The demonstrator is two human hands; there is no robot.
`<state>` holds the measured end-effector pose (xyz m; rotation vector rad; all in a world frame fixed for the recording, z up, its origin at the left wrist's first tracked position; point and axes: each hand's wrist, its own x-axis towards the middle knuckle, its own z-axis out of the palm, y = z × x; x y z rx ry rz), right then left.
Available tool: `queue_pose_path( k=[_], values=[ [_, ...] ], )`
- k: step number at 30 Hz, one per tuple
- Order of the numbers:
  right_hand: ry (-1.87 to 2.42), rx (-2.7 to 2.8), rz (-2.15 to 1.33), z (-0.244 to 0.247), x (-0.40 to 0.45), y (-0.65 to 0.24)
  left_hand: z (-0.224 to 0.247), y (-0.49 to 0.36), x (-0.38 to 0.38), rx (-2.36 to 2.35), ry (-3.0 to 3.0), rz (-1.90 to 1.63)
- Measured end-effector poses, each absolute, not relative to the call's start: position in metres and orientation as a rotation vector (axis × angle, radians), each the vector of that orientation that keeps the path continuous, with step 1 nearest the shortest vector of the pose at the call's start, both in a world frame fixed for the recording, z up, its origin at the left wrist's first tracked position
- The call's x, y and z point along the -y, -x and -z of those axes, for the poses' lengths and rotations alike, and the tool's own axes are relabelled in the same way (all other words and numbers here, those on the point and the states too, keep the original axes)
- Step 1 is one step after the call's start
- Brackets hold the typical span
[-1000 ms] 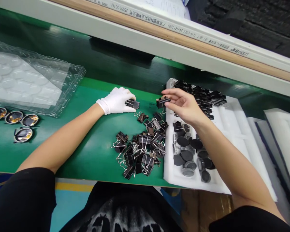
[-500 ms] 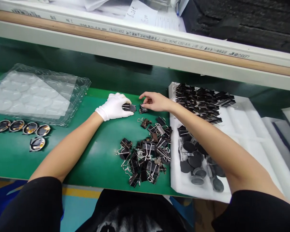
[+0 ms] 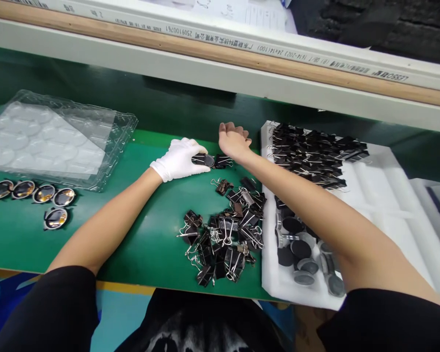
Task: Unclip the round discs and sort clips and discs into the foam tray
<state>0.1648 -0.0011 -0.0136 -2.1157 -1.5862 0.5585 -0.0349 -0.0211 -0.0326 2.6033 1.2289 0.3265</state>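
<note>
In my left hand (image 3: 181, 159), which wears a white glove, is a dark round disc (image 3: 209, 161) with a black binder clip at its left side. Another black binder clip (image 3: 223, 161) lies at the right edge of the disc; whether it grips the disc I cannot tell. My bare right hand (image 3: 234, 139) is just above and behind that clip, wrist bent and fingers curled in, so their contents are hidden. Nearer me, a brownish binder clip (image 3: 222, 186) lies apart from a pile of binder clips (image 3: 227, 225) on the green table (image 3: 143, 230).
On the right, a white foam tray (image 3: 370, 181) bears rows of black clips (image 3: 308, 151) and loose dark round pieces (image 3: 300, 248). A clear plastic tray (image 3: 113, 146) is at the left, with several round glossy pieces (image 3: 55, 218) in front. A shelf edge (image 3: 205, 56) crosses behind.
My right hand has moved up and back from the clip, its fingers turning from a pinch into a curl. The clip now sits against the disc in my left hand. The view has shifted slightly.
</note>
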Motion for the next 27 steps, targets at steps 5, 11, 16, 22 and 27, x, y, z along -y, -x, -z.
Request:
queue_pose_path(
  k=[5,11,16,22,27],
  values=[
    [2.139,1.577,-0.586,0.034,0.001,-0.160,0.034,0.035,0.019,-1.200,-2.593,-0.308],
    [2.076,1.550,-0.518,0.060,-0.005,-0.173,0.034,0.034,0.019,-1.190,-2.553,-0.312],
    [2.069,1.577,-0.485,0.064,-0.003,-0.177,0.032,0.034,0.019,-1.191,-2.539,-0.307],
    [2.155,1.584,-0.512,0.056,0.004,-0.176,0.034,0.024,0.017,-1.162,-2.546,-0.255],
    [2.113,1.548,-0.501,0.060,0.002,-0.176,0.037,0.015,0.018,-1.173,-2.568,-0.234]
  ],
)
